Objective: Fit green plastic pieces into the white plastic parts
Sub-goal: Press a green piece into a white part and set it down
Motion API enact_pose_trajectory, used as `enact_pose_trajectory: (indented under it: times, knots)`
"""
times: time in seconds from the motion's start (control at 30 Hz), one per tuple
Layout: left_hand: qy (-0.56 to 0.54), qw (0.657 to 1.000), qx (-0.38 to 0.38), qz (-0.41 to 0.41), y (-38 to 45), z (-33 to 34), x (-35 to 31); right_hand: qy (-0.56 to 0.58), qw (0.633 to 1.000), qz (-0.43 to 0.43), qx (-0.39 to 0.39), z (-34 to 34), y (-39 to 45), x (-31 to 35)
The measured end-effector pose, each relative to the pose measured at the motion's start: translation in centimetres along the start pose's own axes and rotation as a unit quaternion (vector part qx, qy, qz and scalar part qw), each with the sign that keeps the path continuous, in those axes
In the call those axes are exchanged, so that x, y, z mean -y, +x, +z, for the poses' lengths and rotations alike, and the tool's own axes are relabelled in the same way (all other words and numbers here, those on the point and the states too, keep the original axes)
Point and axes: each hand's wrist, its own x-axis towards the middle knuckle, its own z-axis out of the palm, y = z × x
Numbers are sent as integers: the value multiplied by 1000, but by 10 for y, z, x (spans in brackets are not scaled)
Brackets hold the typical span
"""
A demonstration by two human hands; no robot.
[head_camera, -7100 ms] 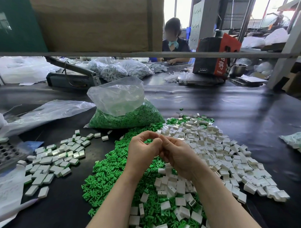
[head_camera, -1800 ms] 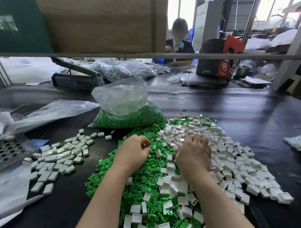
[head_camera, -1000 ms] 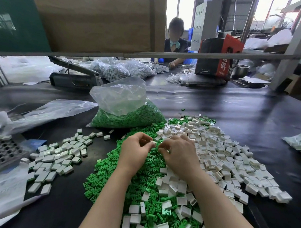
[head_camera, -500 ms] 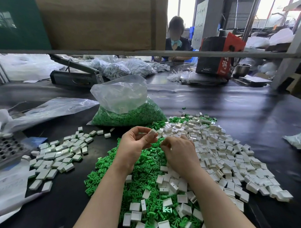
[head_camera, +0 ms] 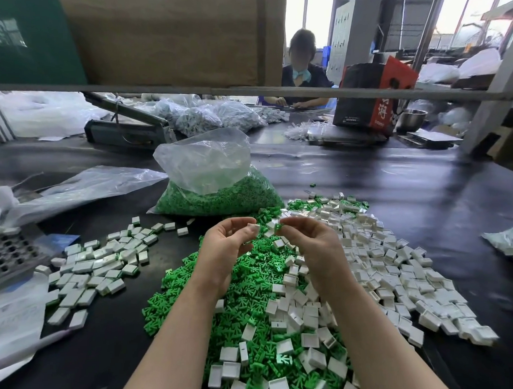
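Both hands are raised over the black table. My right hand (head_camera: pixel 312 244) pinches a small green piece (head_camera: pixel 277 227) at its fingertips. My left hand (head_camera: pixel 228 247) has thumb and forefinger curled round what looks like a small white part (head_camera: pixel 252 225), mostly hidden by the fingers. The two sets of fingertips are a short gap apart. Under my hands lies a heap of loose green pieces (head_camera: pixel 194 286), and several white parts (head_camera: pixel 397 262) spread to the right. A separate group of white parts (head_camera: pixel 100 263) lies to the left.
A clear bag of green pieces (head_camera: pixel 217 195) stands behind the heaps. Empty plastic bags (head_camera: pixel 83 185) and a perforated metal tray (head_camera: pixel 7 255) are at the left. Another bag (head_camera: pixel 510 243) lies at the right edge. A person (head_camera: pixel 300 73) works across the table beyond a metal bar (head_camera: pixel 362 93).
Both hands dipped into the heaps, came back up together, and have now risen slightly. The right hand's green piece now shows at its fingertips, facing the left hand.
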Motion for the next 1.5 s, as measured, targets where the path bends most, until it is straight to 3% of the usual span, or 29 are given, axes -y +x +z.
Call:
enact_pose_trajectory:
  times: [0.13, 0.4, 1.27, 1.5]
  knots:
    - [-53, 998, 30, -14, -1, 5, -2, 29, 999, 18, 4, -1, 1, 1]
    - [3, 999, 43, 30, -3, 11, 0, 97, 994, 48, 26, -2, -2, 4]
    - [85, 995, 32, 47, -11, 16, -5, 44, 998, -35, -35, 2, -1, 4]
    - [97, 994, 34, 43, -13, 19, -4, 39, 999, -20, -32, 2, 1, 0]
